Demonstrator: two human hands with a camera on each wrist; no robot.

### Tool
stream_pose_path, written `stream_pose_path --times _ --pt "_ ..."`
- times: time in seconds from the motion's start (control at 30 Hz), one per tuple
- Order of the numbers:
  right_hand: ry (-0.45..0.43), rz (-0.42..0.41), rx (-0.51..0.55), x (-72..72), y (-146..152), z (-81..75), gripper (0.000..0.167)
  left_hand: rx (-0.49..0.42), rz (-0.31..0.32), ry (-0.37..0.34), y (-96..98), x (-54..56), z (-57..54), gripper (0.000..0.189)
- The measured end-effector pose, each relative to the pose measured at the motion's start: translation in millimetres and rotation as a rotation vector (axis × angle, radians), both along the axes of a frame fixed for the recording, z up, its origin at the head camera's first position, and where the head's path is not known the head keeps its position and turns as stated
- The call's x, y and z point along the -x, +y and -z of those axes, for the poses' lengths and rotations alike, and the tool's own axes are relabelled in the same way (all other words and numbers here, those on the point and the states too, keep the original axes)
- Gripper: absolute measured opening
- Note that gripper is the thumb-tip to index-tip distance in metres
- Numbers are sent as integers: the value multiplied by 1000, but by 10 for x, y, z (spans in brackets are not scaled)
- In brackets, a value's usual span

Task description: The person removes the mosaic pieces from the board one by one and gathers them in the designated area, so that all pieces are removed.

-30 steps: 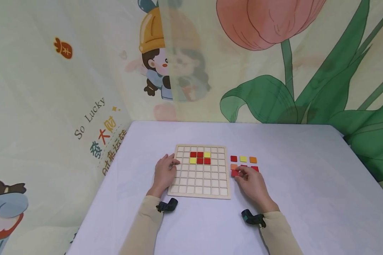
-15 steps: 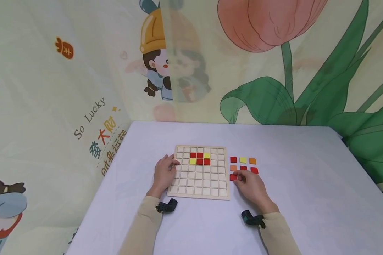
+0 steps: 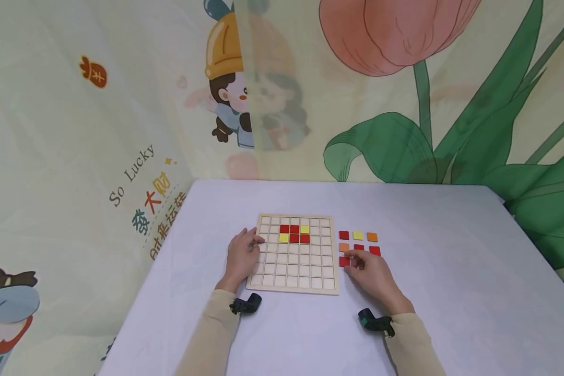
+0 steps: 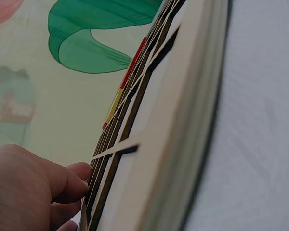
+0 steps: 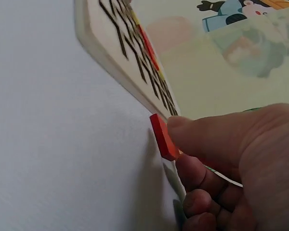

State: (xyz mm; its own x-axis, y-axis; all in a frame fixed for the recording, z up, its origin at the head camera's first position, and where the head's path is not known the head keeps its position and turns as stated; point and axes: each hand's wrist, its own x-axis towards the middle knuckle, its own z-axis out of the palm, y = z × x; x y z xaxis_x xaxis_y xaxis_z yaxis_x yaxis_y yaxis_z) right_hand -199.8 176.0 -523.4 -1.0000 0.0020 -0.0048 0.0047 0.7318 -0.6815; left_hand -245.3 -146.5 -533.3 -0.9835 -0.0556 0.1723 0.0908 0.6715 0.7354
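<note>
On the table lies a square wooden grid board (image 3: 291,266) with red and yellow tiles (image 3: 294,234) in two short rows near its far side. At its left edge, my left hand (image 3: 242,256) rests with its fingertips over the rim. Right of the board, my right hand (image 3: 372,271) pinches a red square tile (image 3: 344,261) between thumb and index finger. In the right wrist view the red tile (image 5: 163,137) is tilted, one end at the thumb and the other at the index fingertip, near the board's edge. The palm of the right hand is hidden.
Beyond the right hand lie loose tiles: a red tile (image 3: 344,235), a yellow tile (image 3: 357,235) and an orange tile (image 3: 372,237), with more red and orange ones nearer. A white cloth (image 3: 460,271) covers the table. A printed curtain (image 3: 282,104) hangs behind.
The red tile at my right hand has moved nearer to me, away from the orange tile it overlapped, and the right hand lowered slightly with it. My left hand stays put.
</note>
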Motion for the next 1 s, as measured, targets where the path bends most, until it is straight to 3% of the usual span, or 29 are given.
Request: stream_pose_path --times 0.23,0.6,0.8,1.0 --pt "-7 48 96 6 16 -23 26 9 -3 -8 -4 -9 -10 20" --pt "72 39 37 25 -56 25 26 12 -2 4 0 -7 -30 20" --pt "113 53 51 17 -94 29 22 12 5 -9 7 -6 -32 20" --pt "141 17 67 36 -202 -20 19 31 -6 3 22 9 -18 19"
